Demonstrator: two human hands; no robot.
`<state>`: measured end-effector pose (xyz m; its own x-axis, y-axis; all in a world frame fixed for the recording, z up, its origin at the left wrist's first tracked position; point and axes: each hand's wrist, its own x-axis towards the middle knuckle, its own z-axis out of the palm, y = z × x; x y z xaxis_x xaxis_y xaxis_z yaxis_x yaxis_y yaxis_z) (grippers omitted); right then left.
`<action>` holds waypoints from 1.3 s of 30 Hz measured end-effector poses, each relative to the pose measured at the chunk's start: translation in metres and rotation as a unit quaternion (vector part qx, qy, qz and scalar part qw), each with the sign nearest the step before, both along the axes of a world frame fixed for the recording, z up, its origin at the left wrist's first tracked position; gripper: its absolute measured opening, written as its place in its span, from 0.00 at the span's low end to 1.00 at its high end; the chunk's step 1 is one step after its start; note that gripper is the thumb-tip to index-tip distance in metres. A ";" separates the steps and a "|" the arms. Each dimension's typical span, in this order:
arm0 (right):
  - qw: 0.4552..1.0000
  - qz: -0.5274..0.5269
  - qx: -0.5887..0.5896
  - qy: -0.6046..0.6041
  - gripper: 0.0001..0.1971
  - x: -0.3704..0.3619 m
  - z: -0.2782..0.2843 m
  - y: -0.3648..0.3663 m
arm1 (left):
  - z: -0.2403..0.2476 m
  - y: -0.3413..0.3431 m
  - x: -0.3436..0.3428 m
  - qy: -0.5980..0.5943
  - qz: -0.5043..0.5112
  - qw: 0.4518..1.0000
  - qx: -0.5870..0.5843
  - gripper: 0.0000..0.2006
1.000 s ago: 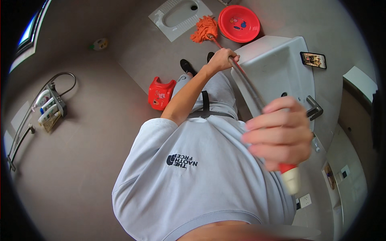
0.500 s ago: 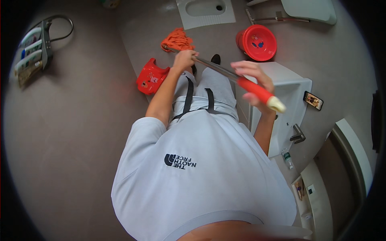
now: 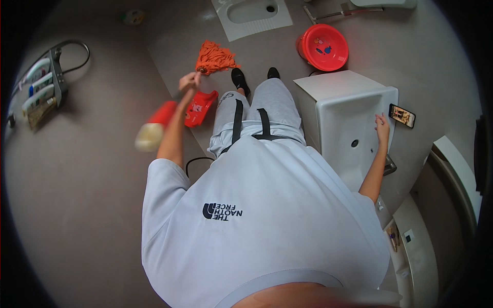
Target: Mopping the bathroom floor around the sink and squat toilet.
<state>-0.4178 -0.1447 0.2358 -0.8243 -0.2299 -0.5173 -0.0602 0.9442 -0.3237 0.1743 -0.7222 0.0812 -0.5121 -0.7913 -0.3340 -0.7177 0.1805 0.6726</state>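
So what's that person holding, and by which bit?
The left hand holds the mop by its handle, between the orange strands and the red grip. The right hand looks empty.

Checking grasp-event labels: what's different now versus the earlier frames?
The right hand has let go of the mop handle and moved right, empty, to the edge of the sink, near the phone. The handle's upper end swung from right to left. The orange mop head moved left, away from the red basin, nearer the red stool.

Unchanged: left hand gripping the handle; basin, stool, phone in place.
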 end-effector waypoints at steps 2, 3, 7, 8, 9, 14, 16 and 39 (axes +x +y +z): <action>1.000 0.015 0.014 -0.004 0.16 -0.021 -0.001 -0.006 | 0.005 0.032 -0.031 0.022 0.022 1.000 0.005 0.16; 0.999 0.025 0.041 0.005 0.16 -0.031 0.004 -0.001 | 0.009 0.041 -0.060 0.047 0.030 0.998 0.022 0.15; 0.988 0.112 0.011 0.107 0.15 -0.062 0.009 0.037 | 0.028 0.056 -0.168 0.068 0.003 0.997 0.025 0.13; 0.990 0.083 0.007 0.111 0.15 -0.064 0.012 0.040 | 0.035 0.058 -0.194 0.088 0.020 0.994 0.068 0.13; 0.992 0.053 0.004 0.117 0.14 -0.066 0.018 0.042 | 0.045 0.057 -0.222 0.088 0.012 0.994 0.064 0.13; 0.983 0.052 -0.070 0.162 0.13 -0.080 0.039 0.058 | 0.092 0.034 -0.319 0.158 0.025 0.978 0.133 0.14; 0.974 0.067 -0.108 0.188 0.13 -0.081 0.047 0.059 | 0.120 0.030 -0.338 0.206 0.069 0.964 0.153 0.14; 0.684 0.396 -0.611 -0.040 0.47 0.302 0.233 -0.384 | 0.063 0.059 -0.136 0.248 -0.098 0.963 0.031 0.20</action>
<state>-0.1156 -0.5282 0.4683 -0.1700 -0.8894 0.4244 -0.3315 -0.3539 -0.8746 0.0380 -0.6628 0.1443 -0.7587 -0.6492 -0.0536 -0.2611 0.2277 0.9381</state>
